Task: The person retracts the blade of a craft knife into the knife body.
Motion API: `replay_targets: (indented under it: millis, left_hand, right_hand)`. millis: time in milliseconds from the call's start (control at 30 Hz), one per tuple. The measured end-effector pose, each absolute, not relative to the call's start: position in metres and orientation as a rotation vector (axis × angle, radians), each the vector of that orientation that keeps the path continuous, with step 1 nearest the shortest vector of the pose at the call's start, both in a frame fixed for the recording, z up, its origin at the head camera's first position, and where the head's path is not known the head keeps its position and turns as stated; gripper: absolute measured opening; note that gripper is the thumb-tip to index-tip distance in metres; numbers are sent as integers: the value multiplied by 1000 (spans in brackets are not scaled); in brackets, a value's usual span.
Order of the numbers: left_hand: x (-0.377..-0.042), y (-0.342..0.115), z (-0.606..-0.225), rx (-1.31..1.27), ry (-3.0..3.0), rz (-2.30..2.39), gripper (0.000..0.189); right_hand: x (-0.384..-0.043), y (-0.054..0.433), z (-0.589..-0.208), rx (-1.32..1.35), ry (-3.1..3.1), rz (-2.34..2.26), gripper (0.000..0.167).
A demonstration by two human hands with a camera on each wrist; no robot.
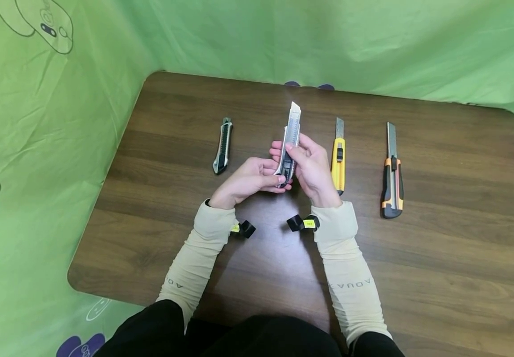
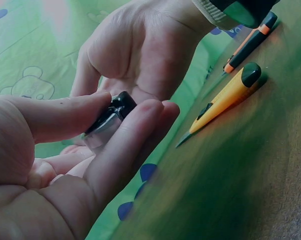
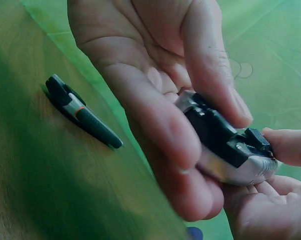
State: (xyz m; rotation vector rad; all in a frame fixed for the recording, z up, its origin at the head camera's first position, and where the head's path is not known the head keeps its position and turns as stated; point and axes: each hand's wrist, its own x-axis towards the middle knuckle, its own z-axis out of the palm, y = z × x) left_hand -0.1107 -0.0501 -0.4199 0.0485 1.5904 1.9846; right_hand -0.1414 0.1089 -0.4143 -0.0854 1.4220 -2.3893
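Note:
A silver-and-black utility knife (image 1: pixel 291 133) is held between both hands above the table, its blade (image 1: pixel 295 110) out and pointing away from the body. My left hand (image 1: pixel 253 177) pinches the black butt end, thumb on top and fingers underneath. Around the handle's right side, my right hand (image 1: pixel 315 171) grips with its thumb laid over the black slider area. The right wrist view shows the black slider (image 3: pixel 258 140) right at that thumb's tip. Part of the handle is hidden by the fingers.
On the brown wooden table (image 1: pixel 149 198), a smaller black-and-grey cutter (image 1: pixel 223 146) lies to the left. A yellow cutter (image 1: pixel 338 163) lies just right of the hands, and an orange-and-black cutter (image 1: pixel 392 186) farther right, both with blades out. Green cloth (image 1: pixel 257 39) surrounds the table.

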Motion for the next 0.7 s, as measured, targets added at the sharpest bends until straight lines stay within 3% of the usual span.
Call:
replay_targets:
  millis: [700]
  left_hand:
    - [-111, -52, -416, 31, 1614, 1987, 32]
  right_hand:
    - [-140, 107, -414, -187, 1380, -2453, 39]
